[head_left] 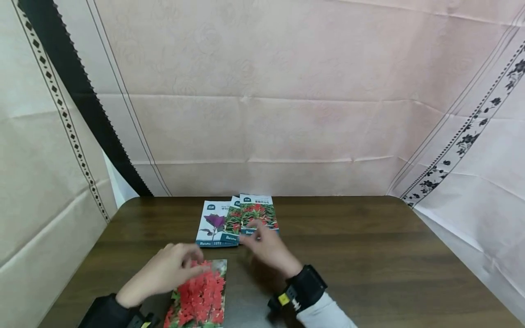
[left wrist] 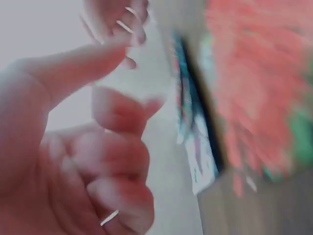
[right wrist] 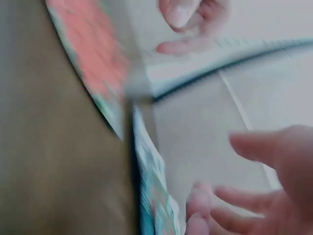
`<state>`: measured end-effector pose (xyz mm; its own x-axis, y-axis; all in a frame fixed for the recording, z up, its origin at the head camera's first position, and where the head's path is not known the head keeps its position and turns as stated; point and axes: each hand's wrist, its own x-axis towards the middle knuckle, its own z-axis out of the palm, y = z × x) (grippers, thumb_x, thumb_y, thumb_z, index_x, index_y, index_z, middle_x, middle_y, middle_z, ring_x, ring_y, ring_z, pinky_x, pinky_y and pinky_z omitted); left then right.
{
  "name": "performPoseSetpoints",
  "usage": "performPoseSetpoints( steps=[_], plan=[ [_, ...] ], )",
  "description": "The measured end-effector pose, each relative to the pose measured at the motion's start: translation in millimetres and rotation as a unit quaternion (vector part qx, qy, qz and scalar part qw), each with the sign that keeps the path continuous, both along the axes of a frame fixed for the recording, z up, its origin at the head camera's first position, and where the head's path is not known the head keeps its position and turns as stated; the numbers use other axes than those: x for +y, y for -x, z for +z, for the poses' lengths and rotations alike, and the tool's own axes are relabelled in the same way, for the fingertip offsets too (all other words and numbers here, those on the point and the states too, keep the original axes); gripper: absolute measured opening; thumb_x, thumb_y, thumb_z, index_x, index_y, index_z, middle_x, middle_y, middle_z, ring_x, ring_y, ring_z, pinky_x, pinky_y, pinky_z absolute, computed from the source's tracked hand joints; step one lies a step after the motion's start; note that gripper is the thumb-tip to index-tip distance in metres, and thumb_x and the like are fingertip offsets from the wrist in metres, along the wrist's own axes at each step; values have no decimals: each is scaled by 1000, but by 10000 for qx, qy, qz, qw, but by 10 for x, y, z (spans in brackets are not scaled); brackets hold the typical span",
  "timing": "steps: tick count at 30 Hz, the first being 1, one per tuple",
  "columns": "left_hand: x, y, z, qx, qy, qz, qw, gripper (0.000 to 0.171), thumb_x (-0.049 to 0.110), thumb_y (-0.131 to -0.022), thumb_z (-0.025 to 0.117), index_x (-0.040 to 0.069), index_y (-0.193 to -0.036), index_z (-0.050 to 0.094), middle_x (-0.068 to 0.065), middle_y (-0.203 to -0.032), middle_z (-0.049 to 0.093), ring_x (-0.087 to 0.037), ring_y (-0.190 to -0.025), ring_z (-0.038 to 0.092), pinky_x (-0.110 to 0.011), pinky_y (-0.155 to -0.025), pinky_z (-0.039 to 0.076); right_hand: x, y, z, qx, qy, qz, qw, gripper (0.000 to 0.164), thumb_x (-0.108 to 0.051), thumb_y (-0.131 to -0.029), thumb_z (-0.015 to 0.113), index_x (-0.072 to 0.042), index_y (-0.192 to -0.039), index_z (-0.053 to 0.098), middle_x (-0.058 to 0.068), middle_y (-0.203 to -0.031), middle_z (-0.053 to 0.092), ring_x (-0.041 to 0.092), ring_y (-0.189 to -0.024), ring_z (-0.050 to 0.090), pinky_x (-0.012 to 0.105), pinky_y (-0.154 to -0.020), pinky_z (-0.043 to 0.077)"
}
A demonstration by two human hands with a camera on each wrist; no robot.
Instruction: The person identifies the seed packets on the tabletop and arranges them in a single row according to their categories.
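Note:
A card or sheet printed with red flowers (head_left: pixel 202 298) lies flat at the near side of the table. My left hand (head_left: pixel 166 269) hovers over its upper left part, fingers loosely bent and holding nothing. In the left wrist view the red-flower picture (left wrist: pixel 259 73) is blurred and apart from the fingers. Farther back, overlapping flat packets lie together: one with a purple flower (head_left: pixel 214 222) on the left, red-flower ones (head_left: pixel 258 207) on the right. My right hand (head_left: pixel 272 249) is by their near right edge, thumb and fingers spread with nothing between them (right wrist: pixel 274 191).
The brown wooden table (head_left: pixel 348 255) has rounded far corners. Behind it hangs a pale patterned cloth (head_left: pixel 287 127), with more cloth on both sides. A dark strip (head_left: pixel 82 100) runs slantwise down at the left. Each wrist wears a black band (head_left: pixel 307 284).

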<state>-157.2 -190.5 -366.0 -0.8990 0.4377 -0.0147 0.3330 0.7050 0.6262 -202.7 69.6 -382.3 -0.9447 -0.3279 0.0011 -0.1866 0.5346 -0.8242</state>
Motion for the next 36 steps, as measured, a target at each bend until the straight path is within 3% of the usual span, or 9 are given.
performPoseSetpoints(
  steps=[3,6,8,12,16,19,21,30,36],
  plan=[
    [204,192,44,93,-512,218,9984,33,45,-91,64,15,-103,67,3,-72,61,-7,-61,53,-24,-56,43,265,183,10,-79,687,-871,9938,43,-40,-96,58,-12,-128,53,11,-112,62,25,-96,61,38,-79,50],
    [428,408,29,-355,-1088,475,9923,41,49,-91,61,16,-116,64,-1,-103,66,-14,-93,61,-33,-76,50,447,318,-51,-421,1197,-1463,9811,47,-41,-97,56,-8,-129,53,15,-129,56,29,-116,54,45,-95,46],
    [564,541,-13,-762,-1496,670,9835,47,52,-91,60,17,-122,61,-2,-120,62,-20,-113,58,-41,-89,49,516,374,-114,-755,1522,-1634,9718,47,-39,-98,54,-5,-131,51,17,-133,53,32,-121,51,47,-99,44],
    [777,763,-135,-1613,-2522,914,9498,51,51,-92,59,15,-129,56,-7,-138,52,-31,-132,45,-54,-102,40,551,431,-224,-1232,1884,-1815,9573,45,-35,-100,51,-4,-133,51,17,-135,52,31,-123,50,45,-99,43],
    [911,892,-224,-2151,-3375,1025,9107,55,44,-96,57,8,-136,49,-13,-149,39,-35,-141,31,-59,-111,31,527,458,-247,-1340,1971,-1805,9543,47,-35,-100,51,-3,-134,52,18,-138,51,31,-125,49,44,-100,44],
    [971,942,-240,-2209,-3625,1136,8983,55,40,-97,56,6,-139,46,-15,-150,36,-37,-139,31,-55,-110,35,513,480,-215,-1339,1914,-1732,9568,48,-38,-99,52,-4,-133,52,18,-137,51,30,-123,50,42,-99,45],
    [998,958,-228,-2145,-3659,1187,8978,52,37,-98,55,4,-137,47,-15,-148,39,-36,-135,36,-51,-106,40,513,496,-188,-1346,1918,-1720,9568,48,-39,-99,52,-4,-133,52,17,-135,52,29,-119,50,41,-97,46],
    [1045,950,-185,-1999,-2954,1223,9262,63,38,-93,63,2,-141,45,-15,-137,53,-27,-112,57,-38,-91,49,527,514,-142,-1323,2102,-1635,9548,45,-35,-101,49,-4,-133,51,17,-140,46,29,-120,49,45,-94,51],
    [1002,838,-132,-1416,-2666,1288,9446,38,29,-94,64,7,-125,62,-10,-116,65,-18,-96,63,-39,-86,51,616,531,-154,-1075,2205,-2079,9469,34,-27,-99,53,-6,-125,56,13,-122,56,21,-96,55,27,-74,45]
  ],
)
